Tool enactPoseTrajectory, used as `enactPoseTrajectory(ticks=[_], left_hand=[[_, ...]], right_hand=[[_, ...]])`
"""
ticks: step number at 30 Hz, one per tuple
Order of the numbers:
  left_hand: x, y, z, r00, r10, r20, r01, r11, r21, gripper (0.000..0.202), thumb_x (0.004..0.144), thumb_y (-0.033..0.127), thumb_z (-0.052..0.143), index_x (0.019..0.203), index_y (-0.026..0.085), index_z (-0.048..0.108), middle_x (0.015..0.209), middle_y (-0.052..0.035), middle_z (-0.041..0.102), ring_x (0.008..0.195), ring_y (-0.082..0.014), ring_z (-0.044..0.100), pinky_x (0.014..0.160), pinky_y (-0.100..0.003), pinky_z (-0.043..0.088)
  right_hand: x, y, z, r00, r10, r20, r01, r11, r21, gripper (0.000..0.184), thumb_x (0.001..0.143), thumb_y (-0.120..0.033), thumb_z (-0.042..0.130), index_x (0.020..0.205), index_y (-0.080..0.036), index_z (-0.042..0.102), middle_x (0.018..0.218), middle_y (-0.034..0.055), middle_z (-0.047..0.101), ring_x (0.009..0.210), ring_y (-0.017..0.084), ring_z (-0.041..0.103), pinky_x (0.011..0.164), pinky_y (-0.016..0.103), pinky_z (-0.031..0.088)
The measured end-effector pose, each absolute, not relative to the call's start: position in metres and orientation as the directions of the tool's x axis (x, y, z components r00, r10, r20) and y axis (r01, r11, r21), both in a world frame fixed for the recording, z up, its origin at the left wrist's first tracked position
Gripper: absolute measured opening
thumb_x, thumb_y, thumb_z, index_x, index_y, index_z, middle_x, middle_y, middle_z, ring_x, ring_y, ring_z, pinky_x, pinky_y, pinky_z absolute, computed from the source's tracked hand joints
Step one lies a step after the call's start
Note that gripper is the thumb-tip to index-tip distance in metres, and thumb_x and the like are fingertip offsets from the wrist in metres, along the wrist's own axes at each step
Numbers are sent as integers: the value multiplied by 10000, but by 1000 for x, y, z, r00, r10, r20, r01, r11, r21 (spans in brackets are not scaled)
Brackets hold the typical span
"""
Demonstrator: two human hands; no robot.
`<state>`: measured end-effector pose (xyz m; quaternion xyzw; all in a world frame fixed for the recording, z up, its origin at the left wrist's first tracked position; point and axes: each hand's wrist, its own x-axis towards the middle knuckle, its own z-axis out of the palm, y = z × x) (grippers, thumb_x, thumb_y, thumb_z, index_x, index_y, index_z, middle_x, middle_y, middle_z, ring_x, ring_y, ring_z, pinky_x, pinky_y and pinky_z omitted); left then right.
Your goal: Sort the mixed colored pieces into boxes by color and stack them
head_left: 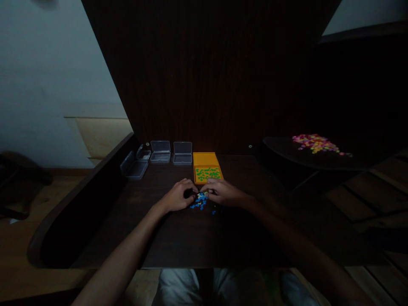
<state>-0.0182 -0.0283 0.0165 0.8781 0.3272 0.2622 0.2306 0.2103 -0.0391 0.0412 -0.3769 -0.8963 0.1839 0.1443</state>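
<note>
A small heap of blue and pale yellow pieces [200, 201] lies on the dark table between my hands. On its left side, my left hand [180, 195] is curved, with a gap between thumb and index finger and nothing visible held. My right hand [222, 192] reaches in from the right, fingertips at the heap's upper edge, thumb apart from the index finger. Just beyond my fingers sits a yellow box [204, 159] with its lid raised and green pieces [208, 173] inside. A few blue bits [213, 212] lie loose below my right hand.
Several clear plastic boxes with raised lids, including one clear box [182, 159], stand at the table's back left. A heap of pink, yellow and orange pieces [315, 143] rests on a dark raised surface at right. A dark panel [204, 76] rises behind the table [178, 242].
</note>
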Motion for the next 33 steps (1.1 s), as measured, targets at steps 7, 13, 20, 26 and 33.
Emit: enactPoseTrajectory(ticks=[7,13,20,26,33], left_hand=[[-21,-28,20,699,679,224,441,-656,613,210,769,141,601,954,183,690,944,-59,671,902,-189,606,838,-314,481],[-26,-23,22,702,688,182,444,-623,644,211,809,181,581,982,174,702,933,-61,674,803,-163,607,758,-284,489],[-26,-22,22,715,688,124,428,-572,700,193,854,207,577,993,167,705,897,-53,681,730,-137,593,680,-245,470],[-26,-23,22,713,693,105,427,-548,720,257,801,249,681,1045,169,691,877,-38,666,761,-143,598,701,-249,478],[-25,-24,19,699,704,126,437,-560,704,287,824,294,672,1089,184,678,902,-39,666,809,-158,618,745,-269,486]], right_hand=[[207,-54,37,-622,783,5,713,569,-411,255,905,-212,548,1119,-202,688,953,58,611,879,182,571,775,283,416],[218,-56,25,-600,795,86,687,568,-454,272,881,-154,550,1108,-202,693,920,46,611,839,165,570,753,268,419],[224,-58,20,-618,776,126,663,601,-446,203,890,-197,570,1023,-195,723,886,42,607,808,158,570,729,260,411],[233,-54,22,-525,838,149,698,524,-488,312,876,-158,549,1151,-213,685,875,23,627,772,141,560,727,248,418],[236,-54,25,-503,864,30,783,470,-407,324,872,-190,550,1169,-213,679,946,42,640,819,165,573,759,275,414]])
